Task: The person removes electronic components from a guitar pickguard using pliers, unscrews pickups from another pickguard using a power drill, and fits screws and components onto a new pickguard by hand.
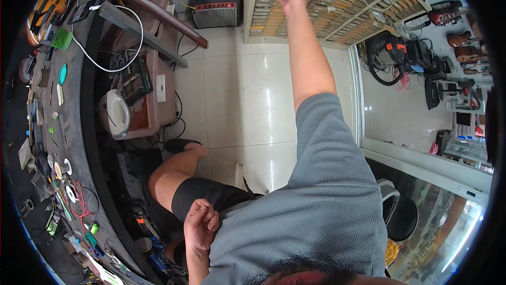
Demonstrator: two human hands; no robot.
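Observation:
My right arm stretches forward to a wide cabinet of small labelled drawers (pixel 321 0). At its left column, my right hand (pixel 291 0) has its fingers extended and somewhat apart in front of the drawer fronts. Whether the fingertips touch a drawer, I cannot tell. No object shows in that hand. Close to my body, above the black shorts (pixel 208 196), my left hand (pixel 200 223) is curled into a loose fist with nothing visible in it.
A cluttered dark workbench (pixel 71 127) runs along the left, with a white cable (pixel 141 32) looping off it. Wooden and grey bars (pixel 153 11) jut over the floor. An amplifier (pixel 216 8) stands beside the cabinet. A vacuum cleaner (pixel 387 53) sits behind the sliding-door frame at right.

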